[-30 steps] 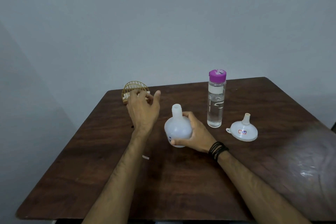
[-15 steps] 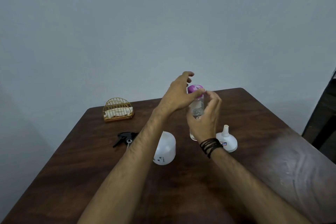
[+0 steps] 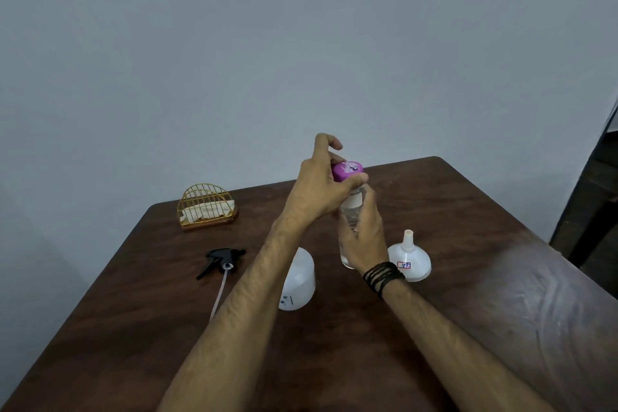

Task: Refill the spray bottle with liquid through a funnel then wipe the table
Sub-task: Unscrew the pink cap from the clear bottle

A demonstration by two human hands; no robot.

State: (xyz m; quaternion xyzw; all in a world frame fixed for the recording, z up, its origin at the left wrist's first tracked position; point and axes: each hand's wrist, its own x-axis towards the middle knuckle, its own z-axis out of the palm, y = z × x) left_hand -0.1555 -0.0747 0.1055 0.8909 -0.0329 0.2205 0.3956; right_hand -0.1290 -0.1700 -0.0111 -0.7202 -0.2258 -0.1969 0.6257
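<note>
The clear bottle (image 3: pixel 347 244) stands on the desk (image 3: pixel 468 244) beside the funnel (image 3: pixel 408 259). Right hand (image 3: pixel 364 237) wraps its body; left hand (image 3: pixel 317 191) fingers pinch the cap (image 3: pixel 347 170). Full, probably heavyish and slick: hold it mid-body.

Tabletop (image 3: pixel 468 227): dark brown wood grain, glossy patch at right.
Bottle cap (image 3: pixel 347 170): magenta-purple, pale print on top.
Bottle (image 3: pixel 347 224): clear, white label band.
Funnel (image 3: pixel 409 259): white, red-bordered sticker.
Spray bottle (image 3: pixel 301 281): translucent white, dark marks.
Trigger head (image 3: pixel 222 259): black.
Wire holder (image 3: pixel 207 207): gold; napkins white.
Wrist cords (image 3: pixel 383 276): black.
Wall (image 3: pixel 301 43): plain grey-blue.
</note>
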